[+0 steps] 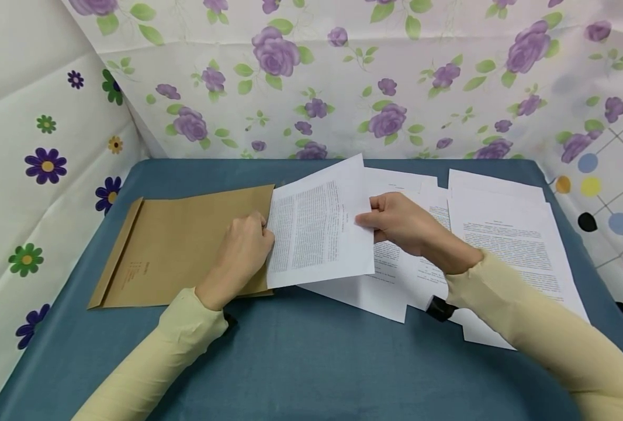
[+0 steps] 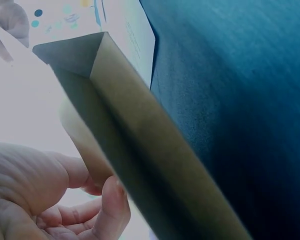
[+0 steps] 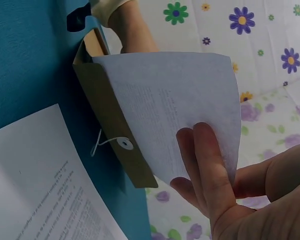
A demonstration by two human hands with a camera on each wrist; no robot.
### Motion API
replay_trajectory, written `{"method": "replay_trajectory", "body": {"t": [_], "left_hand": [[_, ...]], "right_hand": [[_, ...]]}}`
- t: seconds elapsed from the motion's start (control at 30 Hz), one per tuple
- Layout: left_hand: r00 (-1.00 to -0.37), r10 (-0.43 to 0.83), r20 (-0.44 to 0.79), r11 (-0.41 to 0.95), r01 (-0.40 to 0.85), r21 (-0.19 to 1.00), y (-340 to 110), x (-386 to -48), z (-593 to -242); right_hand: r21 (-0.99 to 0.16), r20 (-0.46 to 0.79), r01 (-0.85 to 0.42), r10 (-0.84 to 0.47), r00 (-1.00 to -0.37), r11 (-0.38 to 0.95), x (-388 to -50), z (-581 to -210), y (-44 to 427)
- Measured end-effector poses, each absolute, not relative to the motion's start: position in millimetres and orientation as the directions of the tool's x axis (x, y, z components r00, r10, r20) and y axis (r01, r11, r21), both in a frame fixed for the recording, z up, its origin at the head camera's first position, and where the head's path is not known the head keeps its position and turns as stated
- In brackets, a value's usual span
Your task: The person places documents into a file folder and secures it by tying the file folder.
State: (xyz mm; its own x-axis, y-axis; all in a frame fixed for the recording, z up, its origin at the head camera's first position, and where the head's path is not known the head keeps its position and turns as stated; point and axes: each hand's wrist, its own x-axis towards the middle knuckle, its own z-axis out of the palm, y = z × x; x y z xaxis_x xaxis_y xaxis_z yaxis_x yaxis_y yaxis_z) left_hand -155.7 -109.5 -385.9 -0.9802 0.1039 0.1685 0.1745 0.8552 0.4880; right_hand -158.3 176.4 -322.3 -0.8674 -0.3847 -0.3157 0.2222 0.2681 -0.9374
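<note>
A brown paper envelope (image 1: 180, 245) lies on the left of the table. My left hand (image 1: 240, 254) pinches its upper side near the right-hand mouth; in the left wrist view, thumb and finger hold the envelope (image 2: 140, 135) by the edge. My right hand (image 1: 403, 225) pinches the right edge of a printed white sheet (image 1: 311, 228), which is raised and tilted. The sheet's left end meets the envelope's mouth; how far it reaches inside is hidden. A flap with a white button and string (image 3: 124, 143) shows below the sheet (image 3: 190, 90) in the right wrist view.
Several printed sheets (image 1: 385, 292) lie overlapping beneath my right hand. Another overlapping stack (image 1: 501, 234) lies at the right, partly under my right forearm. A blue cloth (image 1: 317, 362) covers the table, and flowered sheeting (image 1: 332, 88) hangs behind it.
</note>
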Motion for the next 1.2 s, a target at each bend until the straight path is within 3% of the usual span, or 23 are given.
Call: {"method": "replay_trajectory", "body": {"t": [0.5,0.83,1.2], "left_hand": [[-0.982,0.094,0.163,0.860,0.163,0.484,-108,-152,-382],[-0.982,0.088,0.168,0.855,0.161,0.493,-109,-152,-380],[-0.975,0.107,0.194,0.855,0.190,0.483,-110,-153,-381]], "right_hand": [[-0.937,-0.309,0.208,-0.390,-0.867,0.281,-175,-356,115],[-0.926,-0.326,0.183,-0.460,-0.826,0.329,-185,-362,121],[-0.958,-0.203,0.078,-0.466,-0.861,0.275,-180,-371,86]]}}
